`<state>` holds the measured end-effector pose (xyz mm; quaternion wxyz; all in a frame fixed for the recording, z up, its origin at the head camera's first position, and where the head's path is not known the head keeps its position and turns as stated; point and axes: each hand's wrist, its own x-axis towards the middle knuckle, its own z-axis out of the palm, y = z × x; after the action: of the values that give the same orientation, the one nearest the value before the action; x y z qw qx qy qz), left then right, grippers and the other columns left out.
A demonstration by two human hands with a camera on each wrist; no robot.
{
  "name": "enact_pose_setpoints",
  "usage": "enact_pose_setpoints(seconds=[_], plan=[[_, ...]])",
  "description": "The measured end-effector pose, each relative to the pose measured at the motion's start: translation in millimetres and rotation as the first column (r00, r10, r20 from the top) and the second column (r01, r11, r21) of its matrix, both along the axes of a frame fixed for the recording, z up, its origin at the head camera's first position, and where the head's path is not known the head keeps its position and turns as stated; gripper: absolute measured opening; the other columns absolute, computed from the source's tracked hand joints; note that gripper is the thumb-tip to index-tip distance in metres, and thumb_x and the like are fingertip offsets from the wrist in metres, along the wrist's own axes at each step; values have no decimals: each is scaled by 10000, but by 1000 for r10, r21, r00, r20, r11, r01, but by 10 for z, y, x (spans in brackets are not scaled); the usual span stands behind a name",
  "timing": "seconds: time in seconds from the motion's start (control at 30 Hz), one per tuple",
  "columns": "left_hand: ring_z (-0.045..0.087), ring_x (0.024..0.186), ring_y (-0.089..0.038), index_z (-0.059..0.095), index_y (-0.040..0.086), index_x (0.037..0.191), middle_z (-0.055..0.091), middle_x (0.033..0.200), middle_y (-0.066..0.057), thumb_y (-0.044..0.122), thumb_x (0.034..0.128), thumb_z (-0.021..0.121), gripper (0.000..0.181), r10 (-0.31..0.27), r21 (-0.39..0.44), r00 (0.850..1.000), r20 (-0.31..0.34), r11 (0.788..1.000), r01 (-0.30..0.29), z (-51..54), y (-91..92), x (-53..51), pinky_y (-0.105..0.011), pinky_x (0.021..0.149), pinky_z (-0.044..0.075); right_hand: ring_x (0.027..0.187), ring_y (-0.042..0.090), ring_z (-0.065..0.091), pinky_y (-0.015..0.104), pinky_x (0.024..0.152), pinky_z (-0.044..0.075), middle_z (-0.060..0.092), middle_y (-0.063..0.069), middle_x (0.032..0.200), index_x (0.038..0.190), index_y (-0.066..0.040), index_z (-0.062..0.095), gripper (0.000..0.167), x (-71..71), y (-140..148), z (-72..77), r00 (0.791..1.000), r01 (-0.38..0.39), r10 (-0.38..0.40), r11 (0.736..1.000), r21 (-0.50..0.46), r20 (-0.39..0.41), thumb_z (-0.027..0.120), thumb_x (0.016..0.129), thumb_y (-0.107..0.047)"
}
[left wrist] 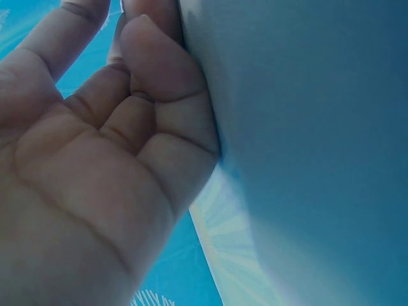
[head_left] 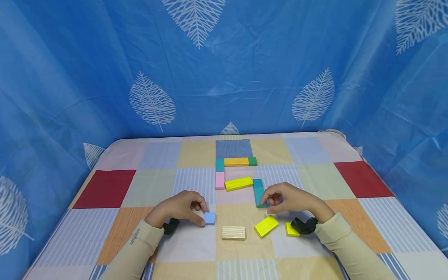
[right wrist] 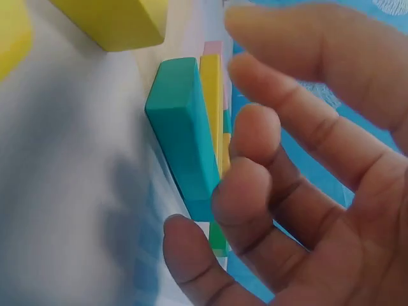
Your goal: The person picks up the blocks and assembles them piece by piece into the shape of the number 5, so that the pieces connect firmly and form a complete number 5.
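In the head view, my left hand [head_left: 183,207] is at a small light blue block [head_left: 210,218], thumb and index fingertips at its left and far edges. The left wrist view shows the palm of the left hand [left wrist: 108,146] with several fingers curled in; the block does not show there. My right hand [head_left: 288,198] hovers beside a long teal block [head_left: 258,196], with a short teal block [head_left: 257,183] at its far end. In the right wrist view, the right hand [right wrist: 306,185] has its fingers loosely bent and apart, nothing between them, next to the teal block [right wrist: 182,127].
Beyond the hands stands an arrangement of a pink block [head_left: 219,181], orange block [head_left: 236,162], green block [head_left: 252,161] and yellow blocks [head_left: 239,184]. Nearer lie a ridged plain wood block [head_left: 233,233], a yellow block [head_left: 266,226] and another yellow block [head_left: 292,230] by the right wrist.
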<state>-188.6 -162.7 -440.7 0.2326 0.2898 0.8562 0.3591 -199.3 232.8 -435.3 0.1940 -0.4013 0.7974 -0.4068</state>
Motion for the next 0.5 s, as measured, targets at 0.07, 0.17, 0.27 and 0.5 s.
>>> enact_pose_setpoints(seconds=[0.07, 0.17, 0.27, 0.5], plan=[[533, 848, -72, 778, 108, 954, 662, 929, 96, 135, 824, 948, 216, 5, -1, 1000, 4, 1000, -5, 1, -3, -6, -245, 809, 474, 683, 31, 453, 239, 642, 420, 532, -116, 799, 1069, -32, 773, 143, 4, -6, 11, 999, -25, 25, 999, 19, 37, 828, 938, -44], [532, 851, -69, 778, 112, 953, 660, 930, 97, 137, 825, 949, 215, 4, -4, 1000, 3, 1000, -4, -1, -7, -9, -248, 816, 478, 643, 14, 401, 223, 624, 377, 491, -132, 753, 1092, -39, 783, 172, 10, -14, 7, 994, -67, 63, 997, 43, 91, 836, 928, -50], [530, 849, -73, 778, 115, 950, 657, 924, 95, 140, 824, 949, 213, 6, -6, 1000, 5, 1000, -6, 0, -2, -10, -248, 811, 476, 631, 5, 385, 207, 623, 360, 473, -141, 731, 1098, -41, 793, 193, 16, -24, 2, 989, -91, 83, 994, 63, 122, 852, 915, -57], [529, 849, -92, 778, 112, 946, 659, 929, 86, 130, 822, 948, 211, 11, -2, 1000, 14, 1000, -11, 9, 9, -5, -248, 795, 472, 623, -5, 376, 199, 607, 340, 485, -106, 710, 1077, -46, 804, 215, 30, -38, -6, 986, -114, 103, 991, 74, 130, 888, 880, -50]])
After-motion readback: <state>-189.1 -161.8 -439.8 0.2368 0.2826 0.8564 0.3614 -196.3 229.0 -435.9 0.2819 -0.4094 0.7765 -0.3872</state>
